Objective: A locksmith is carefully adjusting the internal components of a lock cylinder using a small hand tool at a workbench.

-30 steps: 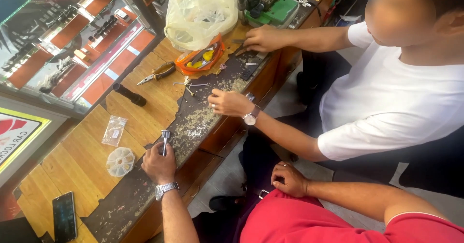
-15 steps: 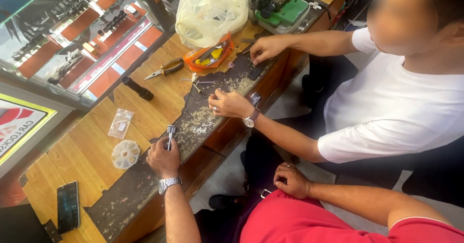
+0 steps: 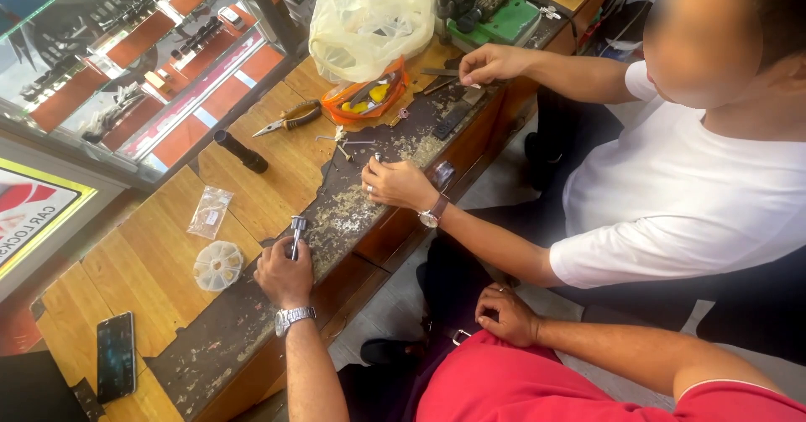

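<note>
My left hand (image 3: 284, 275), with a metal watch on the wrist, rests on the worn dark strip of the wooden workbench (image 3: 151, 262). It grips a small upright metal key-like piece (image 3: 297, 225). My right hand (image 3: 508, 314) lies on my red-clothed lap with its fingers curled and nothing visible in them. Across from me, a person in a white shirt has one hand (image 3: 399, 183) on the dark strip among metal filings. That person's other hand (image 3: 491, 62) is farther back, by some tools.
A round clear plastic parts box (image 3: 217, 266) and a small plastic bag (image 3: 209, 212) lie left of my left hand. A phone (image 3: 115, 356), a black cylinder (image 3: 241, 152), pliers (image 3: 290, 120), an orange tray (image 3: 367, 99), a white plastic bag (image 3: 369, 15) and a glass display case (image 3: 126, 61) are around.
My left hand stays shut on the metal piece and has shifted only slightly. The other person's hands keep their places. The view has drifted a little.
</note>
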